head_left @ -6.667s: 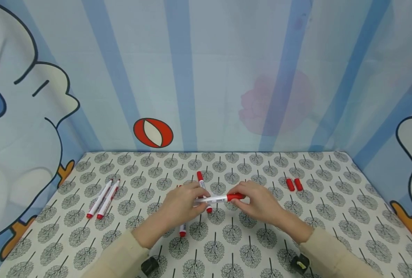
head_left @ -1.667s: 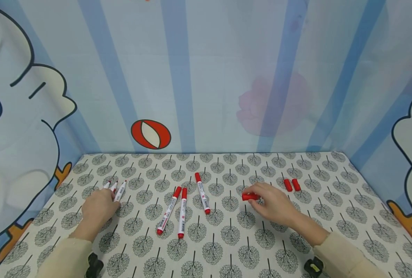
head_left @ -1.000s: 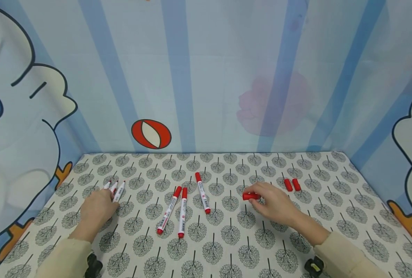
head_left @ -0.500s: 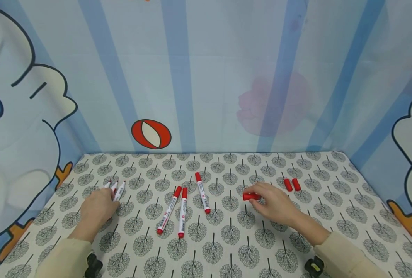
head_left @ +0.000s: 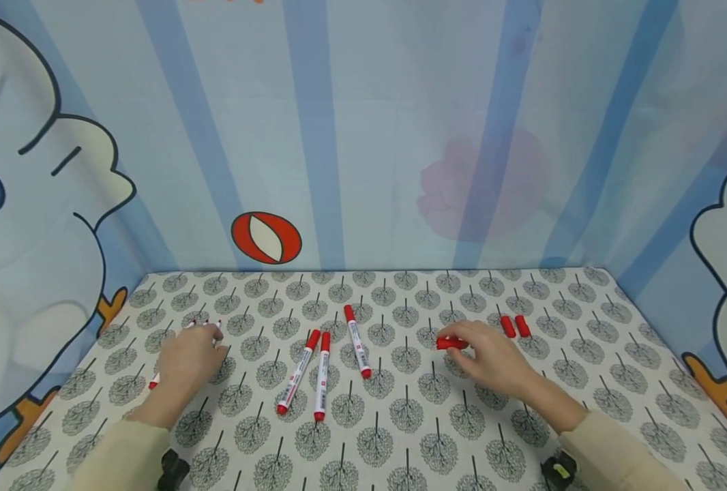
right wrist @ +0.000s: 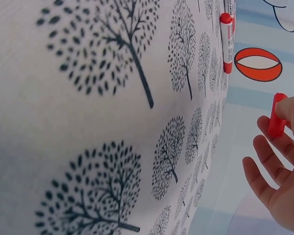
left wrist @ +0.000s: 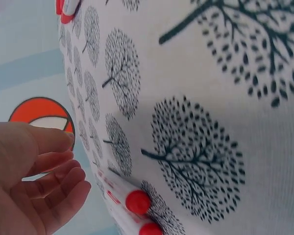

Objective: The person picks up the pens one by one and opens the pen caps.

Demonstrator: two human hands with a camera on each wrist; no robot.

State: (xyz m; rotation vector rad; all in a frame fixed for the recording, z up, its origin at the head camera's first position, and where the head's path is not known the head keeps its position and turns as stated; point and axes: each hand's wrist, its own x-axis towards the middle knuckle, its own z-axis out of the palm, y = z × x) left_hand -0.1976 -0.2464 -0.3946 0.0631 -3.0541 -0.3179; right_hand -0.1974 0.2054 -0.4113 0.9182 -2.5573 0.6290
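Note:
My left hand (head_left: 190, 358) hovers over the uncapped white markers (head_left: 155, 377) at the left of the table, hiding most of them in the head view. In the left wrist view, its fingers (left wrist: 63, 183) are loosely bent with nothing between them, and two markers (left wrist: 120, 188) with red ends lie below. My right hand (head_left: 492, 358) pinches a red marker cap (head_left: 451, 343) between thumb and fingers, right of the middle. That same cap (right wrist: 277, 117) shows against the backdrop in the right wrist view, held off the cloth.
Three capped markers lie mid-table: a left one (head_left: 298, 374), a middle one (head_left: 322, 376) and a farther one (head_left: 357, 343). Two loose red caps (head_left: 515, 326) lie side by side beyond my right hand. A printed curtain (head_left: 388, 136) stands behind the tree-patterned tablecloth (head_left: 400, 450).
Earlier both hands held one marker at the centre; then my left hand set it beside the others at left. Now that hand has let go and lifted slightly rightward. My right hand keeps the cap.

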